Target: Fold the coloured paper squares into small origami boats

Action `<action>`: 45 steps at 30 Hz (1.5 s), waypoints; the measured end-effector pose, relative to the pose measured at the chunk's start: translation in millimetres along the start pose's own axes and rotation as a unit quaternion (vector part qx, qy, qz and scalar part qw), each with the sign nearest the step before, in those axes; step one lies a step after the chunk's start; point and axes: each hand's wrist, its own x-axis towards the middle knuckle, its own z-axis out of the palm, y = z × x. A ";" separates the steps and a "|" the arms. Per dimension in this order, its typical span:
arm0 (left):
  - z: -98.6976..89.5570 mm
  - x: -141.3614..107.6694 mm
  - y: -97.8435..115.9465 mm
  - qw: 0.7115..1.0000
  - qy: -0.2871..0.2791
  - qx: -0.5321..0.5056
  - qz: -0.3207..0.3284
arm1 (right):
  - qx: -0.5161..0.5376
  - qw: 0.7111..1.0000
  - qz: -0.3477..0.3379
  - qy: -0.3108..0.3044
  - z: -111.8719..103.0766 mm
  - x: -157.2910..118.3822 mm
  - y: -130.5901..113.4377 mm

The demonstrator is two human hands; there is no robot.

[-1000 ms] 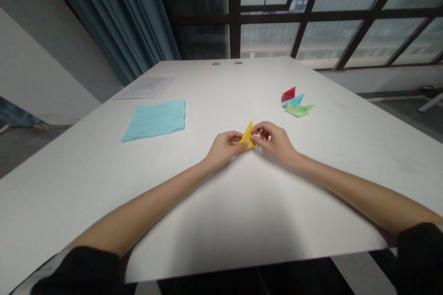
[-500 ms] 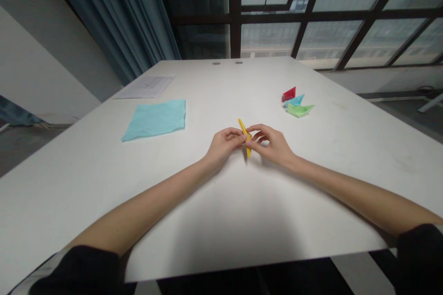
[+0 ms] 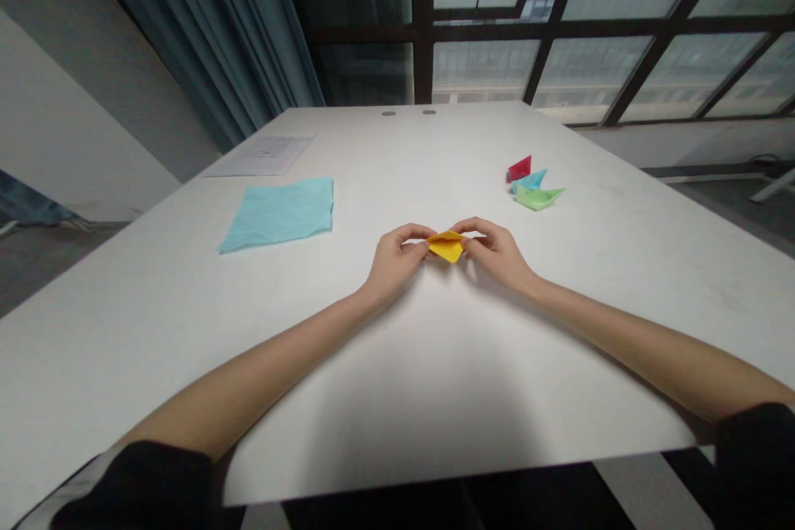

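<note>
Between my two hands is a small piece of folded yellow paper (image 3: pixel 447 247), held just above the white table. It shows a broad face toward me, with a fold along its top and a point at the bottom. My left hand (image 3: pixel 401 255) pinches its left end between thumb and fingers. At the opposite end, my right hand (image 3: pixel 495 252) grips it in the same way. Three folded paper boats stand beyond my right hand: a red boat (image 3: pixel 520 169), a blue boat (image 3: pixel 529 181) and a green boat (image 3: pixel 539 198).
A light blue cloth (image 3: pixel 279 215) lies flat on the white table (image 3: pixel 397 381), left of my hands. Behind it is a printed sheet of paper (image 3: pixel 264 156). A blue curtain (image 3: pixel 211 25) and windows stand past the table's far edge.
The yellow paper has turned from an upright, edge-on strip to lie crosswise with its broad face showing. My hands have moved slightly apart, to its two ends.
</note>
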 end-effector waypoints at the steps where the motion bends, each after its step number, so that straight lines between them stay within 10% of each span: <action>1: -0.3 -0.2 0.0 1.000 -0.001 0.008 -0.004 | 0.007 1.000 0.013 -0.001 -0.7 1.2 1.5; 17: -6.9 -2.4 -15.1 0.965 -0.063 0.203 0.152 | -0.035 0.998 -0.010 -0.051 -1.8 2.1 21.7; 30: -4.2 -1.8 -12.1 0.990 -0.071 0.111 0.059 | 0.040 0.995 0.026 -0.084 1.3 -0.8 7.3; 45: -1.8 -7.6 -3.1 0.981 -0.053 0.158 0.100 | -0.164 0.983 -0.038 -0.072 -6.9 1.2 -8.1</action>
